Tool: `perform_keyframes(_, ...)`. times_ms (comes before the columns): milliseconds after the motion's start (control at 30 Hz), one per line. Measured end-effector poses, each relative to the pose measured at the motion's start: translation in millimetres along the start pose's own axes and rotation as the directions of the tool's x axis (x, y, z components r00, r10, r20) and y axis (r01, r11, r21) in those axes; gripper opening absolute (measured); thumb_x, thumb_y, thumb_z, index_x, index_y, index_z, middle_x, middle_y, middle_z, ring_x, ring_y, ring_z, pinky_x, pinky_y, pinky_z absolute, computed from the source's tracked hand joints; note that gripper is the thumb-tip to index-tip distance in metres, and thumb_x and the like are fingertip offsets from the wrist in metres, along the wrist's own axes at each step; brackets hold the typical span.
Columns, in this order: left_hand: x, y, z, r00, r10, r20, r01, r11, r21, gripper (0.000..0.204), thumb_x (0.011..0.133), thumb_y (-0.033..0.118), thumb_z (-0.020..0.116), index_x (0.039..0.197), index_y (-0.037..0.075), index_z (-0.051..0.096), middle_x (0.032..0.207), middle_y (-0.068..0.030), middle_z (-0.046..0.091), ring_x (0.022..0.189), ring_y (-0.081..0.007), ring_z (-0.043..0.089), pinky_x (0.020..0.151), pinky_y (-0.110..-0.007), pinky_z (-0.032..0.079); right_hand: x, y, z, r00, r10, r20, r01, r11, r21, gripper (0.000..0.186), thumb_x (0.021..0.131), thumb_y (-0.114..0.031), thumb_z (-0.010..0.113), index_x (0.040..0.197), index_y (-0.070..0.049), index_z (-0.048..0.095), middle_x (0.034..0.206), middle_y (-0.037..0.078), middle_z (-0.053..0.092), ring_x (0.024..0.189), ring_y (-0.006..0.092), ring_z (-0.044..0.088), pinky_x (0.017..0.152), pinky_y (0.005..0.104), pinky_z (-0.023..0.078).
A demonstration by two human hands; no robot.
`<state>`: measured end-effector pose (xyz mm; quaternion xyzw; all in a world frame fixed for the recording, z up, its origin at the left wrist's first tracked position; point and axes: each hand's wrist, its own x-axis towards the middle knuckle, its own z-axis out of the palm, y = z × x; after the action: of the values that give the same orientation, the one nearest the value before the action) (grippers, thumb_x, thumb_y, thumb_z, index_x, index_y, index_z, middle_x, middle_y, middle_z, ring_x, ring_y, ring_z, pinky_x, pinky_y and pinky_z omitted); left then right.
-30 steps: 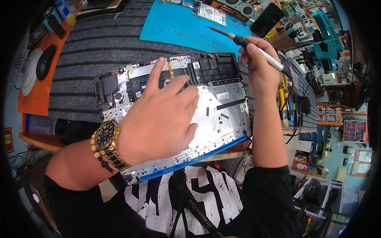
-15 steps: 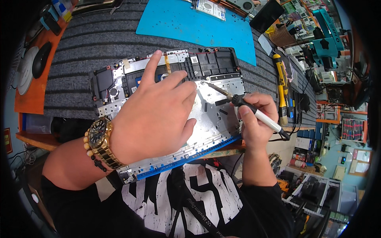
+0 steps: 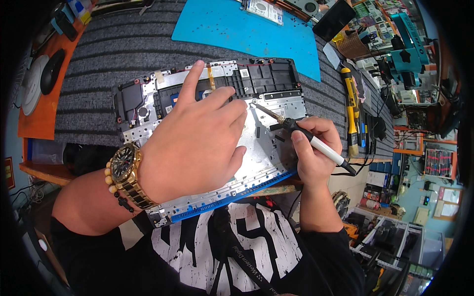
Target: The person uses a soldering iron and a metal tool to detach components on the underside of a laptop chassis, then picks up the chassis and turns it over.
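An open laptop case [image 3: 264,148], black plastic and silver metal with a blue lower strip, lies across a grey ribbed mat [image 3: 103,64]. My left hand [image 3: 192,138], wearing a gold watch and bead bracelets, rests over its left and middle part with fingers spread, hiding much of it. The index finger reaches the upper metal strip near an amber ribbon cable [image 3: 211,76]. My right hand [image 3: 316,143] grips a black and white soldering iron [image 3: 321,148]. Its tip is at a small round fitting just below the black upper section, touching or nearly so.
A blue silicone mat [image 3: 232,29] with small screws lies behind. At the right are a phone [image 3: 332,22], a yellow tool [image 3: 350,98], brushes and a teal microscope [image 3: 409,56]. An orange board [image 3: 37,128] with a black mouse [image 3: 55,71] is at left. Shelves of parts fill the far right.
My right hand has come down from above the case's upper right corner, bringing the iron's tip onto or close to the metal. The case and my left hand have shifted slightly up and left.
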<state>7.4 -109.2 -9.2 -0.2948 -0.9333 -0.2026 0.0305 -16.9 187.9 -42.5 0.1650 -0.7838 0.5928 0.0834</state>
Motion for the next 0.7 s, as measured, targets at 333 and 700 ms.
perform_keyframes(333, 0.2, 0.8, -0.1, 1.000, 0.004, 0.006, -0.004, 1.000, 0.008, 0.055, 0.102, 0.028, 0.080, 0.141, -0.010, 0.079, 0.148, -0.0168, 0.077, 0.153, -0.0373, 0.064, 0.142, -0.079, 0.022, 0.7, -1.3, 1.7, 1.000, -0.003, 0.013, 0.003, 1.000, -0.003, 0.022, 0.100, 0.007, 0.086, 0.119, 0.005, 0.074, 0.105, 0.008, 0.078, 0.089, 0.0084, 0.070, 0.080, 0.0257, 0.056)
perform_keyframes(700, -0.5, 0.7, 0.8, 1.000, 0.002, 0.010, -0.002, 1.000, 0.002, 0.056, 0.101, 0.028, 0.080, 0.143, -0.010, 0.078, 0.151, -0.0173, 0.076, 0.153, -0.0370, 0.063, 0.141, -0.079, 0.022, 0.5, 0.0, 1.6, 0.999, -0.046, 0.011, 0.046, 0.999, 0.009, 0.022, 0.100, 0.007, 0.086, 0.118, 0.004, 0.075, 0.105, 0.008, 0.078, 0.088, 0.0093, 0.069, 0.080, 0.0260, 0.055)
